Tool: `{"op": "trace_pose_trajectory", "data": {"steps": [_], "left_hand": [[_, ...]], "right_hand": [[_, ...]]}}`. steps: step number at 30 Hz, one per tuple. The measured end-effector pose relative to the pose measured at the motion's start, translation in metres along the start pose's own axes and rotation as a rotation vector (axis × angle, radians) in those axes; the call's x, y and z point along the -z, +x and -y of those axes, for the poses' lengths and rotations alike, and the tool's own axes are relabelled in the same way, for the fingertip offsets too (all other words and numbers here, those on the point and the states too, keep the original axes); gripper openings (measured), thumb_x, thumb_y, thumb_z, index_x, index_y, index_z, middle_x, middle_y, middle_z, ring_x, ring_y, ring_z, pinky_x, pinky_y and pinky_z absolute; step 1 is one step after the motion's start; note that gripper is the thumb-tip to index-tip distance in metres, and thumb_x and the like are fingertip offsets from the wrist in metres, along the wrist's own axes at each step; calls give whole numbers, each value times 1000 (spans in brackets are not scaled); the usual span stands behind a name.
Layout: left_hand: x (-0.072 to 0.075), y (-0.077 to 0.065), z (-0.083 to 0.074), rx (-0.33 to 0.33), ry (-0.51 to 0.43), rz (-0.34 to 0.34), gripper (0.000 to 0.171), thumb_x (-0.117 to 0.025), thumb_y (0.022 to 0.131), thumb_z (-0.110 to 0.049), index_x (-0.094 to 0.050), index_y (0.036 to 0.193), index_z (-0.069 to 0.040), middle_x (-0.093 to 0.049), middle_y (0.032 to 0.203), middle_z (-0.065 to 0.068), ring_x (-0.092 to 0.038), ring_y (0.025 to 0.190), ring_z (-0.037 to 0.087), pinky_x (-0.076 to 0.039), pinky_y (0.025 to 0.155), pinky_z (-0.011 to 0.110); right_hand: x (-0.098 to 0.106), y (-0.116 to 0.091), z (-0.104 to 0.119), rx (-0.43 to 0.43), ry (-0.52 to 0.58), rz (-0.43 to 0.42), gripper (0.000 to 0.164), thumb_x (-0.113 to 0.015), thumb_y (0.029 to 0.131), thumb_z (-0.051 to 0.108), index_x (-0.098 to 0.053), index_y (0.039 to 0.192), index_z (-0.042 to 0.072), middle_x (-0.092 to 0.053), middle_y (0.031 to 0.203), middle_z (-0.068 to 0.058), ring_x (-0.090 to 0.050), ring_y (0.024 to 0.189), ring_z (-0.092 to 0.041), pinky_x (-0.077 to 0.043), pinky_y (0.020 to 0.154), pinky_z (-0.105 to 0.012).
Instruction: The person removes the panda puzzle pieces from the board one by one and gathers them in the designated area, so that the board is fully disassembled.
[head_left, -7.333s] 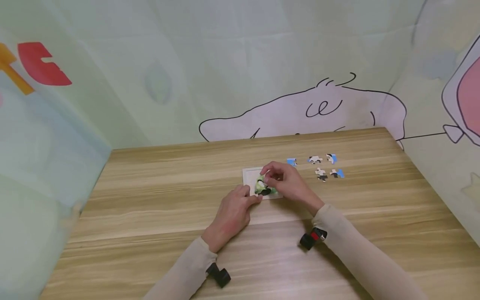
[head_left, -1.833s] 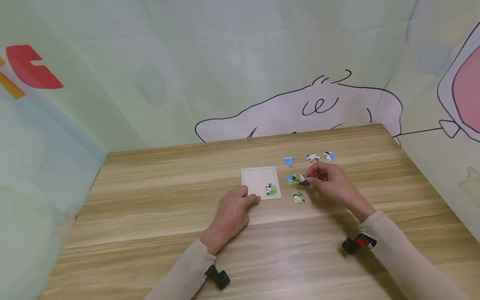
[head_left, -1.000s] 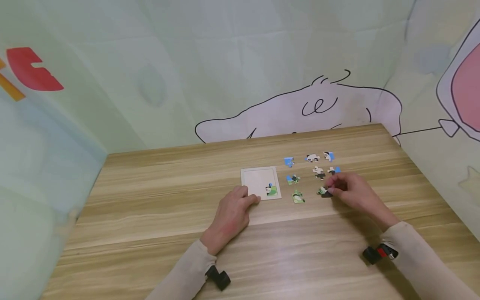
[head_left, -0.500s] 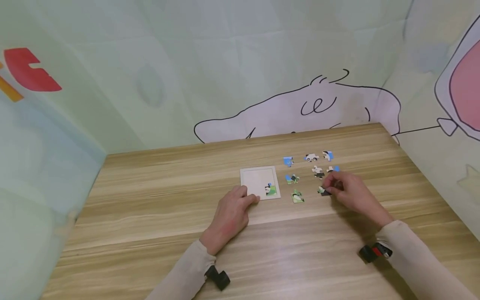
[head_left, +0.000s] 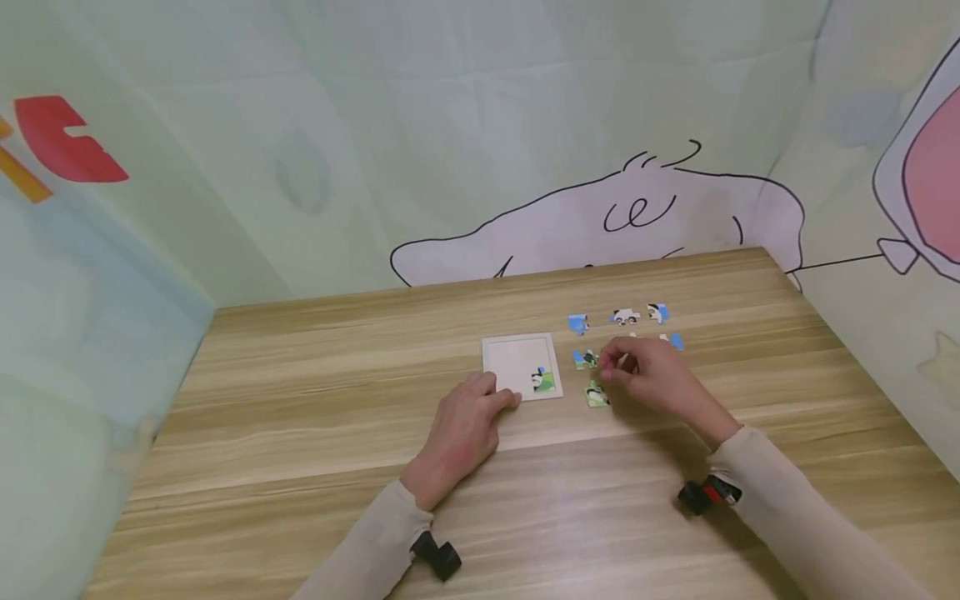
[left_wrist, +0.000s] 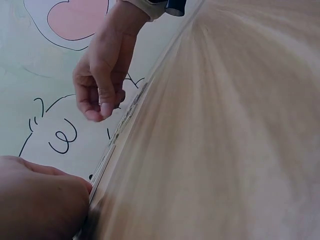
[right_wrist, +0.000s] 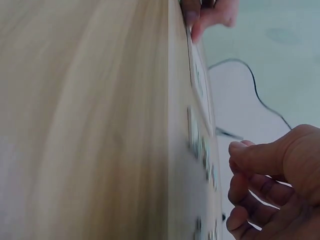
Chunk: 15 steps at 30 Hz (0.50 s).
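A white square puzzle tray [head_left: 517, 337] lies on the wooden table, with one panda puzzle piece [head_left: 542, 380] in its near right corner. My left hand [head_left: 459, 433] holds the tray's near left corner, thumb along the front edge and fingers bent at the left side. My right hand [head_left: 652, 375] hovers with curled fingers just right of a blue-and-green puzzle piece [head_left: 585, 359]; I see nothing between its fingertips in the right wrist view. A green puzzle piece [head_left: 597, 394] lies nearer. The right hand hides some pieces in the head view.
Behind the right hand lie a blue piece [head_left: 578, 323], a panda-face piece [head_left: 624, 317], a blue-and-white piece [head_left: 657, 313] and another blue piece [head_left: 675, 342]. The wooden table [head_left: 300, 400] ends at a printed cloth backdrop [head_left: 337, 167].
Several pieces went from the tray onto the table at its right. My right hand set a black-and-green piece down, then moved left. The left hand stayed at the tray corner.
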<state>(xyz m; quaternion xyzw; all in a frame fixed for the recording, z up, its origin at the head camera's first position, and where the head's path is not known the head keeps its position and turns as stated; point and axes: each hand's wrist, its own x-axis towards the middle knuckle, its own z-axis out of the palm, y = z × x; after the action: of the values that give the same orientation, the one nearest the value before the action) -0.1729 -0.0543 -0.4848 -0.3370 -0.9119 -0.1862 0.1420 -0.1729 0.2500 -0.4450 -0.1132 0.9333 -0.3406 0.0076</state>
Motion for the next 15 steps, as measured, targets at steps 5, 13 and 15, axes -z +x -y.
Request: {"op": "trace_pose_trajectory", "data": {"steps": [5,13,15], "left_hand": [[1,0,0,5,-10,6,34,-72,89,6,-86,106,-19,-54,79,-2,-45,75,14,-35,63,22],[0,0,-1,-6,9,14,36,-70,88,8,-86,107,-18,-55,80,-1,-48,76,15,-39,64,24],[0,1,0,-9,10,13,37,-70,88,8,-86,107,-19,-55,80,-1,-49,77,16,-40,64,24]], "right_hand": [[-16,14,13,51,21,43,7,-75,97,4,-77,103,6,-74,91,-5,-60,74,-12,-48,65,-25],[-34,30,34,69,-12,108,20,-73,97,6,-79,115,5,-73,92,-4,-59,77,-13,-49,69,-27],[-37,33,36,70,-17,121,22,-74,97,7,-78,119,4,-74,93,-5,-60,78,-13,-50,71,-28]]}}
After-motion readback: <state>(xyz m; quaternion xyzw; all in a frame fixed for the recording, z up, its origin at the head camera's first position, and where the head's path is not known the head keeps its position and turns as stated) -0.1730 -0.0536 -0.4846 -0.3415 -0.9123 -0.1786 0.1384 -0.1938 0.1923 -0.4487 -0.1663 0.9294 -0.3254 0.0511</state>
